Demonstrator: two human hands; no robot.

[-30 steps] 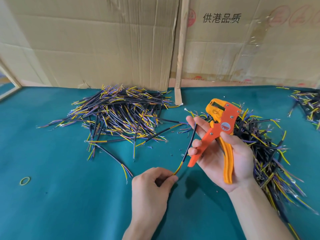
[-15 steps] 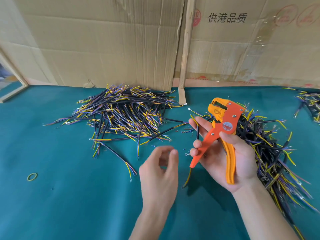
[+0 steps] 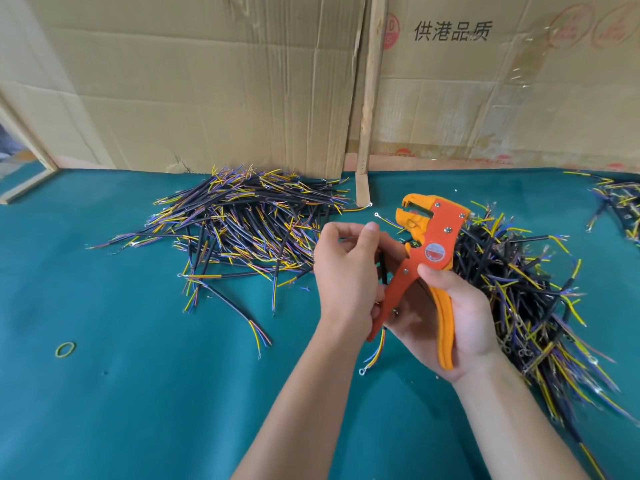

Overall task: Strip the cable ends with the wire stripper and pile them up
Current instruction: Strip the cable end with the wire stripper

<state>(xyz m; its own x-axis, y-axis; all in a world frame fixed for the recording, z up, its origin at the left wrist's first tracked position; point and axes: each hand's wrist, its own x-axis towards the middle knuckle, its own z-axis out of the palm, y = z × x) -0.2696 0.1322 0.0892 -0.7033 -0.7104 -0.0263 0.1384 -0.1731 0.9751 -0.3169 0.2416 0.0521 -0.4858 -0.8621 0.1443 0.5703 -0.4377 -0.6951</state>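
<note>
Right hand (image 3: 446,317) has its grip round the wire stripper (image 3: 424,261), handles in the palm, head pointing far. The tool's mouth looks empty. One cable (image 3: 375,348) hangs against the same palm beside the red handle, coloured cores and a ring terminal dangling near the bench (image 3: 138,393). Left hand (image 3: 346,268) is curled just left of the tool, fingertips at the cable's upper part; can't tell if it's pinching.

Next, my read: feed the upper end squarely into the mouth, hold the sheath steady, one clean squeeze, don't nick the cores.

Left pile (image 3: 242,223) sits far-left, presumably the drop spot. Right pile (image 3: 519,289) lies behind the right hand.
</note>
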